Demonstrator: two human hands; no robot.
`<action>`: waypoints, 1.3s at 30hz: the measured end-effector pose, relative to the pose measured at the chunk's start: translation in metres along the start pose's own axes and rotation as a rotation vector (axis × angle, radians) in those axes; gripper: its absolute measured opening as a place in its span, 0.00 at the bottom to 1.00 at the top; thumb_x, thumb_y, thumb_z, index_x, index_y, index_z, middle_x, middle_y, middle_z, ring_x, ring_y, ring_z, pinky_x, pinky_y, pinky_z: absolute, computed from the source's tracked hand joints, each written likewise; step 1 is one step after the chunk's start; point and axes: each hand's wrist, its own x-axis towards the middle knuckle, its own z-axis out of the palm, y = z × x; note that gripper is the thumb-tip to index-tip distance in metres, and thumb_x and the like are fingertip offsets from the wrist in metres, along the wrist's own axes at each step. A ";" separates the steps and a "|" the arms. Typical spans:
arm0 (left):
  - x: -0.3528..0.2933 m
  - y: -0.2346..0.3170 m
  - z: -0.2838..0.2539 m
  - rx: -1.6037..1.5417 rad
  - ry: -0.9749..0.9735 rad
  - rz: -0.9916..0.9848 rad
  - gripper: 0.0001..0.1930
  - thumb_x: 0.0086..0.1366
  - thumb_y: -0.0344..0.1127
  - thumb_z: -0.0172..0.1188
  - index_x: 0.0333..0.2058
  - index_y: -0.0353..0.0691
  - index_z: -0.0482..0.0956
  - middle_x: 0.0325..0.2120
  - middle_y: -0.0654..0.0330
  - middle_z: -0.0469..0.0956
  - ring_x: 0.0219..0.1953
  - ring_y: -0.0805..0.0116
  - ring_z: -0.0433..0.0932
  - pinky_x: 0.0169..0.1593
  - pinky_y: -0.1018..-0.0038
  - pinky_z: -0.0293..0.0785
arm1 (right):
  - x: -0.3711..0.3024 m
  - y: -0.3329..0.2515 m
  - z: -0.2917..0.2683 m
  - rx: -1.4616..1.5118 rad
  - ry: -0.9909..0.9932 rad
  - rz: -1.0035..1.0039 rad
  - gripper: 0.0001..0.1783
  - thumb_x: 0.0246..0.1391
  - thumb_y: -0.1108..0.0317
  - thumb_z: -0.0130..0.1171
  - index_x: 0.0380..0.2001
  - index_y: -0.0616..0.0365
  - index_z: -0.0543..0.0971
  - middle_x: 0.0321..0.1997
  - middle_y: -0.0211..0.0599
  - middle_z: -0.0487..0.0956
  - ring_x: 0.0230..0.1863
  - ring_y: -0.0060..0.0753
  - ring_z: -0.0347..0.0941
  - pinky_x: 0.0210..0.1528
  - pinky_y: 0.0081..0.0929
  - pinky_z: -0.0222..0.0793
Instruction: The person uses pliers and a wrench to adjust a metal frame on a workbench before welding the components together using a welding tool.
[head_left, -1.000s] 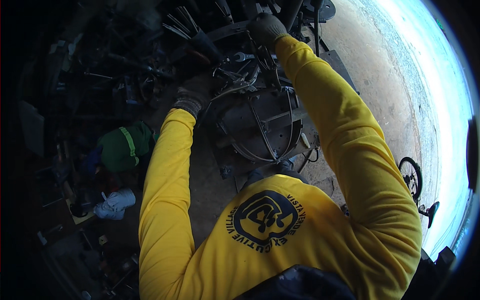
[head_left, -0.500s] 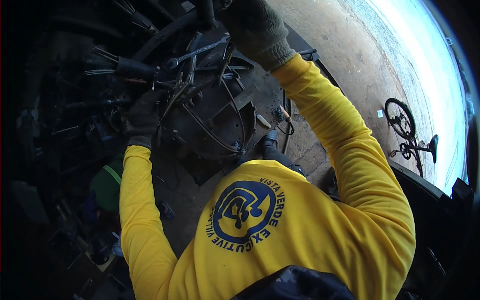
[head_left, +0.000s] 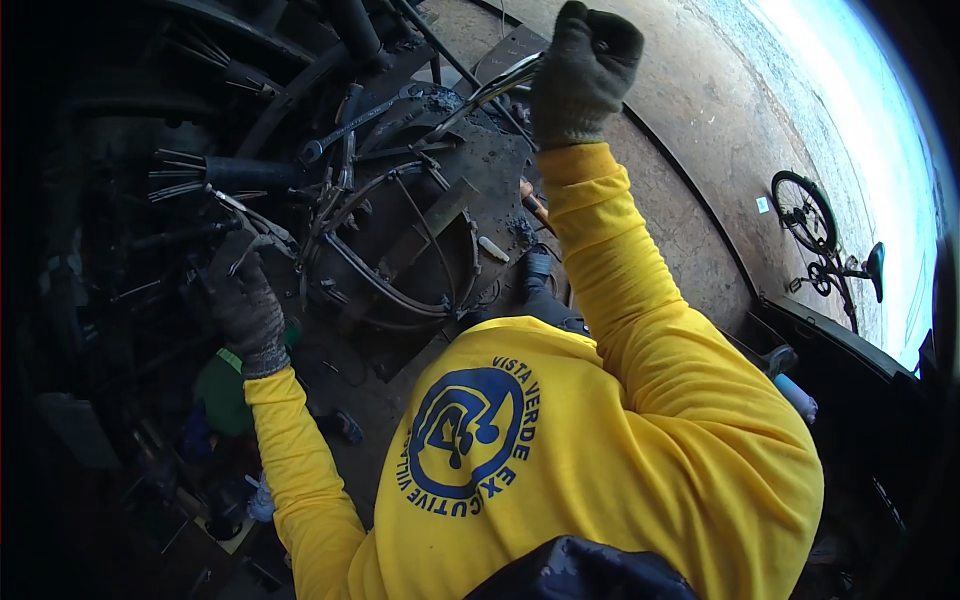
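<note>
- Your right hand (head_left: 588, 75) is raised, curled into a fist, where thin metal strips (head_left: 505, 86) meet it.
- Your left hand (head_left: 243, 305) is too shadowed to tell whether it pinches anything.
- The curved metal frame (head_left: 372, 279) sits between left hand and right arm.

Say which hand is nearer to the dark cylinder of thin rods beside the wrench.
Left. The left hand is just below the dark cylinder in the picture; the right hand is well off to its upper right, past the wrench.
</note>
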 end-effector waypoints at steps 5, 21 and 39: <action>-0.016 0.022 -0.034 -0.226 0.111 -0.145 0.17 0.71 0.38 0.61 0.50 0.30 0.79 0.47 0.53 0.82 0.49 0.62 0.80 0.57 0.67 0.74 | 0.070 0.018 -0.084 0.069 0.011 0.195 0.11 0.61 0.63 0.67 0.40 0.55 0.77 0.30 0.27 0.77 0.27 0.21 0.72 0.31 0.22 0.70; -0.091 0.080 -0.082 -0.004 0.036 -0.484 0.19 0.72 0.40 0.60 0.53 0.30 0.77 0.48 0.53 0.82 0.51 0.64 0.79 0.57 0.69 0.73 | 0.066 0.199 -0.097 -0.697 0.016 0.364 0.20 0.62 0.52 0.63 0.41 0.60 0.78 0.37 0.44 0.83 0.39 0.40 0.78 0.47 0.36 0.73; -0.082 0.163 -0.068 0.105 -0.106 -0.565 0.14 0.70 0.38 0.62 0.46 0.33 0.81 0.44 0.54 0.82 0.49 0.60 0.80 0.54 0.66 0.74 | 0.000 0.275 -0.129 -0.801 -0.299 0.744 0.21 0.57 0.55 0.66 0.46 0.61 0.84 0.45 0.46 0.85 0.47 0.39 0.81 0.53 0.32 0.73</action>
